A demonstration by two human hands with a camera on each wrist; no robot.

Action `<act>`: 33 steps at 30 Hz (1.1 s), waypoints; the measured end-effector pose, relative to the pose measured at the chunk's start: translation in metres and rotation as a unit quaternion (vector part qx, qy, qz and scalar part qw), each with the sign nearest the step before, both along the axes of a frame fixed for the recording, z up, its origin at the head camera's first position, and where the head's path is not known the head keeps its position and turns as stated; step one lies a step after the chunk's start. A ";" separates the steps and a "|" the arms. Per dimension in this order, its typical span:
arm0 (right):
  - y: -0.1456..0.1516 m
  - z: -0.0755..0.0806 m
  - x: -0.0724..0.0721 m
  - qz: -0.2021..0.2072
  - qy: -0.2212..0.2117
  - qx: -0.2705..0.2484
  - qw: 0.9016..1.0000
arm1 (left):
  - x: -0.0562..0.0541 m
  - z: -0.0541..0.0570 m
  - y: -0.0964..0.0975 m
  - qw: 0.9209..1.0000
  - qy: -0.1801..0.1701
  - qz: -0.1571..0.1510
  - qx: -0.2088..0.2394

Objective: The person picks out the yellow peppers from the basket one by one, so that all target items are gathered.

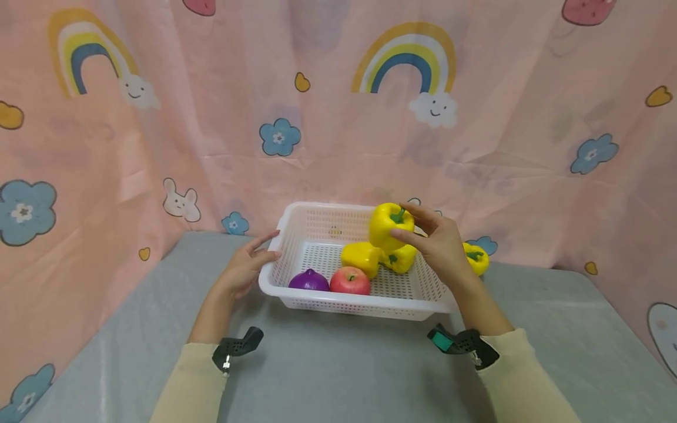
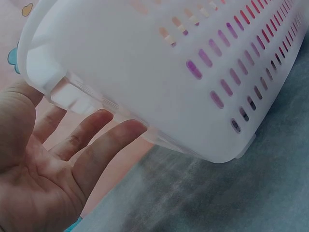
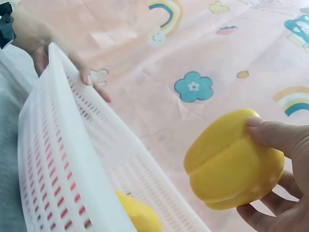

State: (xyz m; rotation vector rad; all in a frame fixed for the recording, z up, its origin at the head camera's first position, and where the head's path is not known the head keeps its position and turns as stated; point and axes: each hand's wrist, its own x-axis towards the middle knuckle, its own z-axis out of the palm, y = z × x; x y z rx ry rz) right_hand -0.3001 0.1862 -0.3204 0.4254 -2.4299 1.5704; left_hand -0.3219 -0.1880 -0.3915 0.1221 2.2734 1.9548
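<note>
My right hand [image 1: 441, 241] holds a yellow bell pepper [image 1: 386, 226] with a green stem above the right part of a white plastic basket [image 1: 359, 304]. In the right wrist view, thumb and fingers grip the pepper [image 3: 231, 164] from one side. My left hand [image 1: 245, 267] holds the basket's left rim, its thumb side over the edge. Seen from the left wrist, several fingers [image 2: 123, 133] touch the outer wall. Inside the basket lie a purple onion [image 1: 309, 281], a red apple [image 1: 350, 281] and two more yellow peppers [image 1: 361, 257].
Another yellow bell pepper [image 1: 476, 258] lies on the grey table [image 1: 338, 364] to the right of the basket, partly hidden by the right forearm. A pink patterned curtain [image 1: 338, 176] hangs directly behind the table.
</note>
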 end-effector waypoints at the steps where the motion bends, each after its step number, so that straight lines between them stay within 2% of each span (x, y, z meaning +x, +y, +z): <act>1: 0.003 0.000 0.001 -0.002 0.004 0.001 1.000 | 0.000 -0.001 0.000 1.000 0.000 -0.001 0.000; 6: 0.021 0.000 0.008 -0.023 0.024 0.005 0.999 | -0.001 -0.003 0.001 1.000 -0.002 -0.005 0.003; 14: 0.050 0.000 0.016 -0.067 0.035 0.018 0.997 | -0.002 -0.001 0.001 1.000 -0.002 -0.008 0.012; 19: 0.069 -0.006 0.021 -0.103 0.024 0.010 0.994 | -0.001 0.000 0.002 1.000 -0.003 -0.010 0.011; 24: 0.090 -0.009 0.020 -0.123 0.015 -0.010 0.992 | -0.001 0.001 0.001 1.000 -0.001 -0.007 0.012; 28: 0.106 -0.012 0.018 -0.107 0.021 -0.085 0.990 | -0.001 0.001 0.000 1.000 -0.003 -0.004 0.007; 33: 0.121 -0.018 0.020 -0.053 0.039 -0.198 0.978 | 0.000 0.000 0.000 1.000 0.003 -0.004 0.004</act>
